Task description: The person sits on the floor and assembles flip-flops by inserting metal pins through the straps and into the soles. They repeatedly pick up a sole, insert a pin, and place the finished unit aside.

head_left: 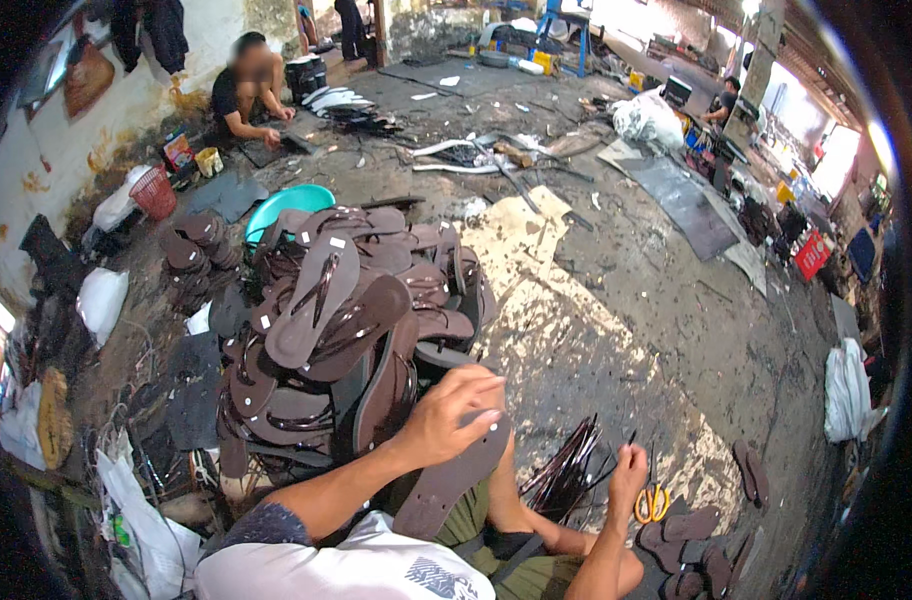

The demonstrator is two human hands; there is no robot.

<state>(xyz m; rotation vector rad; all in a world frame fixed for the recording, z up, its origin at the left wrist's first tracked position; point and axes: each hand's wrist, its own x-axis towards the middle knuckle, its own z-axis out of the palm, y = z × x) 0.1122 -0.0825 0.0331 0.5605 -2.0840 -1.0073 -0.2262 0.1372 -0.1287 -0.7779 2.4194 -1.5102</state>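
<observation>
A brown flip-flop sole with small holes lies slanted across my lap, without a strap. My left hand is over its upper end, thumb and fingers apart, the thumb close to the sole's edge. Off to the right, my right hand is closed, and a thin dark object sticks up from its fingertips; its kind is unclear. Between the hands lies a bundle of shiny dark straps. Scissors with yellow handles are just right of my right hand. A big heap of brown flip-flops stands at my left.
More brown soles lie at the lower right. Behind the heap is a turquoise basin, with a red basket farther left. One person crouches by the left wall; another sits far right. Dark sheets and scraps cover parts of the floor.
</observation>
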